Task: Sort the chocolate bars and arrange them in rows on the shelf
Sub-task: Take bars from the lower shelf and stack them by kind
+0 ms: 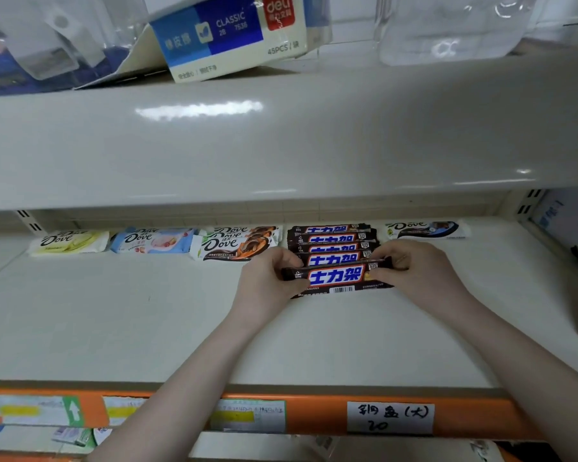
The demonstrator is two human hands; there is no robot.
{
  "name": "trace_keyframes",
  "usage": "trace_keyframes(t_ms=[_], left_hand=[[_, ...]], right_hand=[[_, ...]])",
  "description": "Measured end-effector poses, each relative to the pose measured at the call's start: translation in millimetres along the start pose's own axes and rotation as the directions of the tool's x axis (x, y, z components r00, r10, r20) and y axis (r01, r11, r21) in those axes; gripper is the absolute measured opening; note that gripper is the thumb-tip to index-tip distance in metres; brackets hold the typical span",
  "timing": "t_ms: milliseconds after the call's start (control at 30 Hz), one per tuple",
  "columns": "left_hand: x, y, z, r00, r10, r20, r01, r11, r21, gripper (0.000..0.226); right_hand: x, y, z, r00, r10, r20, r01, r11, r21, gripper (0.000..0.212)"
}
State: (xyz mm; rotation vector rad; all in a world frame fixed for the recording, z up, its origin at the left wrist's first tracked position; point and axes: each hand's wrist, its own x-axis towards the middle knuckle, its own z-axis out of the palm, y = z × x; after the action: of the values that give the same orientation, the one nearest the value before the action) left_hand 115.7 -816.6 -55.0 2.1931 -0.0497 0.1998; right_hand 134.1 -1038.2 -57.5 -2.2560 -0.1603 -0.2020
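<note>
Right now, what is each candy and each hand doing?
Front Snickers bar: gripped at both ends, at the front of its row.
Snickers row: lying overlapped.
Dove bars: lying sorted by flavour.
Left hand: gripping.
Right hand: gripping.
Shelf: holding the bars.

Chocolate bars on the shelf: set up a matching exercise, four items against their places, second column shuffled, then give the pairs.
Column one:
1. Yellow Dove bar
2. Light blue Dove bar
3. Dark bar with blue lettering
4. White and dark Dove bar

Column two:
A. Far right of the back row
B. Held at both ends, left hand and right hand
C. Far left of the back row
D. Second from the left in the back row

Pairs: 1-C, 2-D, 3-B, 4-A
</note>
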Motion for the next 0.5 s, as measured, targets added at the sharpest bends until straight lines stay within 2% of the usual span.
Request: trace_keyframes(t_ms=[133,233,333,500], left_hand=[[-2.3,-1.7,5.9,0.993,0.110,-0.050,-0.104,0.988,0.112,0.020],[-4.5,-6.0,4.1,0.979,0.193,-0.063,-0.175,0.959,0.225,0.027],[-5.6,-9.0,0.7,0.961,0.276,0.008,-0.264,0.909,0.323,0.034],[-5.7,-9.7,-1.5,0.949,0.312,0.048,-0.305,0.865,0.399,0.033]], right_hand=[[2.8,6.4,2.6,0.999,-0.045,-0.029,0.040,0.986,-0.161,0.022],[-1.1,12.3,1.8,0.994,-0.110,0.018,0.111,0.969,-0.222,0.036],[-3.6,15.7,-1.3,0.987,-0.146,0.062,0.158,0.948,-0.275,0.046],[-4.8,12.3,2.8,0.984,-0.160,0.079,0.176,0.938,-0.297,0.047]])
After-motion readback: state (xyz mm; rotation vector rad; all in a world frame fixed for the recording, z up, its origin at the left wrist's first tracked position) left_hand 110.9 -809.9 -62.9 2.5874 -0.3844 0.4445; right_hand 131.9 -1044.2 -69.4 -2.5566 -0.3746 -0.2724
